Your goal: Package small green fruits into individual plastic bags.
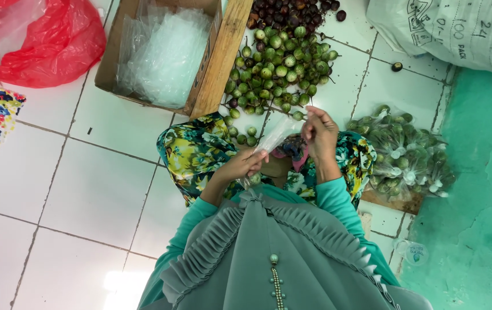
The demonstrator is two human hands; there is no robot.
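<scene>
Both hands, left (pixel 245 165) and right (pixel 318 133), pinch a clear bag (pixel 273 138) stretched between their fingers, one green fruit (pixel 255 179) inside just below the left fingertips.

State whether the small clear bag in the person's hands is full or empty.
Nearly empty: the clear bag looks flat and see-through between both hands, with perhaps one fruit at its bottom.

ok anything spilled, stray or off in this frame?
One stray dark fruit lies alone on the white tiles, apart from the heap of green fruits. Otherwise nothing stands out: both hands, left hand and right hand, hold a clear plastic bag.
</scene>
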